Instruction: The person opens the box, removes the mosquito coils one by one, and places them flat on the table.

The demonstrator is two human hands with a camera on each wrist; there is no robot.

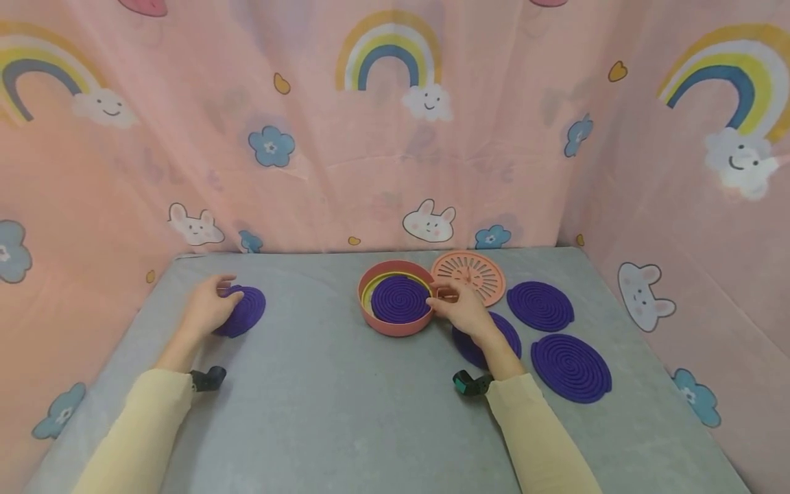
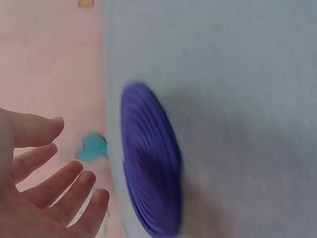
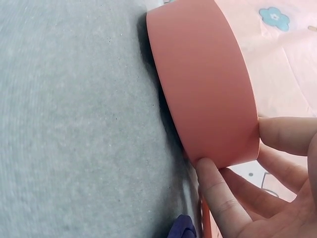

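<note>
At the left of the table, my left hand (image 1: 208,304) overlaps a purple mosquito coil (image 1: 248,312) in the head view. The left wrist view shows the fingers spread and apart from this coil (image 2: 151,163). My right hand (image 1: 464,309) holds the right rim of a round pink mosquito coil box (image 1: 397,330). In the right wrist view, the thumb (image 3: 287,134) meets the rim of the box (image 3: 203,79) and one finger presses its outer wall. A purple coil (image 1: 400,300) lies inside, over a yellow ring (image 1: 367,291).
Behind the right hand lies a slotted pink lid (image 1: 492,278). Another purple coil (image 1: 475,350) is partly hidden under the right forearm. Farther right are two more coils, one behind (image 1: 540,306) and one nearer (image 1: 570,368). A patterned pink curtain (image 1: 308,199) borders the grey table (image 1: 333,412).
</note>
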